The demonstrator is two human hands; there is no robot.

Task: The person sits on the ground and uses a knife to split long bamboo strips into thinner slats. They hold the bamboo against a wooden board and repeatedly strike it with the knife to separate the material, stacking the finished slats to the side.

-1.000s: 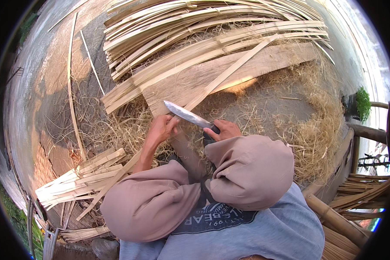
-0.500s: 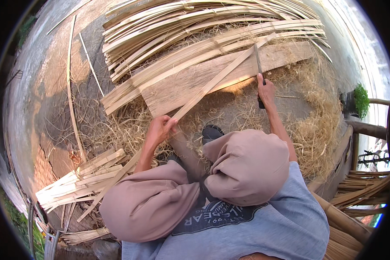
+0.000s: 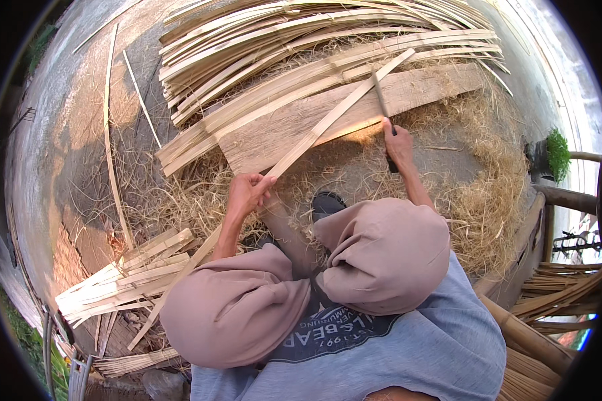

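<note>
My left hand pinches a long pale bamboo strip. The strip slants up and to the right across a flat wooden board, and its other end passes back beside my left knee. In my right hand is a knife with a dark handle, gripped with the fingers wrapped round it. Its blade points away from me over the board and meets the strip near the strip's far part; whether it cuts into it I cannot make out.
Beyond the board lies a big stack of bamboo strips. Curly shavings cover the ground to the right and around the board. A smaller pile of strips sits at lower left. At right are a potted plant and bamboo poles.
My right hand with the knife has moved left and slightly toward me along the strip. The strip's far end has shifted slightly left; my left hand keeps its pinch.
</note>
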